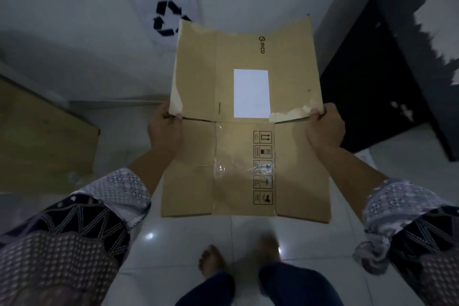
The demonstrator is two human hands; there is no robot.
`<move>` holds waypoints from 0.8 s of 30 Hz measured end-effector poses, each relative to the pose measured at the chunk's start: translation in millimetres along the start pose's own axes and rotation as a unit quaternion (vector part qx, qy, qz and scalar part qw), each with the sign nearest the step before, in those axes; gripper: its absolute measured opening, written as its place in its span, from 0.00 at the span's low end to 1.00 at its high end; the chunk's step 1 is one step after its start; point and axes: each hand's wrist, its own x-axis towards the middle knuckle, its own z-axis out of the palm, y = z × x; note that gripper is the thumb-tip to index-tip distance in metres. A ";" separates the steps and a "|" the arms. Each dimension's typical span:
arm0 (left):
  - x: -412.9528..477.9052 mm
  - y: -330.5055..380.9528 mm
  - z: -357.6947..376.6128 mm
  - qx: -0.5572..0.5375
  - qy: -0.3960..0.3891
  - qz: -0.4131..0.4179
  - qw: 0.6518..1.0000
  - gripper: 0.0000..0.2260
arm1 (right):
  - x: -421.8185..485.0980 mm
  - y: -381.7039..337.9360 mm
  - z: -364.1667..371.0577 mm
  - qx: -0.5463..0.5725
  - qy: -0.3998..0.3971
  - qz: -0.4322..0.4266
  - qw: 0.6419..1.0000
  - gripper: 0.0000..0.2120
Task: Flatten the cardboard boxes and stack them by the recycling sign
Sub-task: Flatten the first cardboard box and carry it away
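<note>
Item 1, grips. Our left hand (165,129) pinches the L edge of the flattened cardboard box (246,119) at approx the mid fold, fingertips curled over the rim. Our right hand (324,128) does the same on the R edge, thumb side pressed on the torn paper strip there. Both grips are closed on the board, arms outstretched, patterned sleeves (111,196) pushed back to the forearm.

Item 2, box. Flat, held in the air w/ printed face up, tilted so the far half rises toward 12 o'clock. White label (251,93) in the far half; "PICO" mark toward 1 o'clock of it; column of handling symbols (262,167) in the near half, w/ a patch of clear tape beside them. Torn facing at the L and R corners near the fold.

Item 3, surroundings. Recycling sign (166,18) on the white wall at 11 o'clock from the box, its R part hidden behind the box's far L corner. Another piece of brown cardboard (44,136) at 9 o'clock, leaning low; we can't tell if it is flat. Dark cabinet (387,87) at 2 o'clock. White tiled floor (173,243) below; bare feet (212,259) and dark trouser legs at 6 o'clock, blurred.
</note>
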 end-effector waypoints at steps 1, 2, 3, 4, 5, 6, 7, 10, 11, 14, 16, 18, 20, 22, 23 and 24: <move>8.9 -22.3 8.4 0.006 0.001 -0.012 1.000 0.18 | 0.8 10.9 25.3 -0.004 -0.004 0.003 1.000 0.11; 16.8 -43.0 15.7 0.013 0.004 -0.017 1.000 0.18 | 1.8 21.6 47.8 -0.005 -0.011 0.006 1.000 0.11; 25.0 -67.3 24.6 0.019 0.006 -0.016 1.000 0.18 | 3.0 33.6 75.5 -0.007 -0.021 0.008 1.000 0.11; 34.5 -89.7 34.6 0.017 0.008 -0.008 1.000 0.18 | 6.3 45.2 102.8 -0.009 -0.027 0.010 1.000 0.11; 43.6 -112.5 46.4 0.012 0.007 -0.002 1.000 0.18 | 9.3 57.2 129.3 -0.016 -0.031 0.015 0.999 0.12; 52.3 -134.2 58.5 0.007 0.008 -0.003 1.000 0.19 | 12.8 69.4 156.0 -0.025 -0.035 0.020 0.999 0.12; 60.1 -151.9 68.2 0.005 0.013 -0.009 1.000 0.19 | 16.8 78.7 178.8 -0.029 -0.042 0.020 0.999 0.12; 85.2 -217.4 105.7 0.013 0.030 -0.029 0.999 0.20 | 30.8 116.8 255.2 -0.022 -0.048 0.005 0.999 0.12; 92.1 -238.8 119.2 0.014 0.033 -0.031 0.999 0.20 | 35.6 130.5 278.7 -0.018 -0.050 0.003 0.999 0.12; 107.9 -296.9 156.0 0.012 0.034 -0.046 0.998 0.20 | 46.1 165.9 335.5 -0.011 -0.067 0.003 0.998 0.12; 116.3 -329.4 176.5 0.018 0.034 -0.067 0.997 0.21 | 52.6 182.4 368.5 -0.008 -0.079 0.006 0.997 0.12; 124.8 -361.5 197.8 0.021 0.035 -0.080 0.996 0.21 | 59.8 200.4 404.6 -0.005 -0.092 0.001 0.996 0.12; 136.9 -390.1 216.5 0.023 0.036 -0.079 0.996 0.21 | 67.2 215.5 436.6 0.005 -0.103 -0.003 0.995 0.12; 147.9 -410.2 229.1 0.032 0.040 -0.077 0.996 0.21 | 70.4 226.6 461.6 0.020 -0.120 -0.002 0.993 0.12; 152.4 -419.5 234.3 0.037 0.041 -0.078 0.995 0.22 | 70.5 231.1 472.0 0.023 -0.131 -0.002 0.991 0.12; 156.2 -427.3 238.7 0.043 0.042 -0.080 0.995 0.22 | 70.5 234.5 481.2 0.022 -0.144 -0.001 0.989 0.12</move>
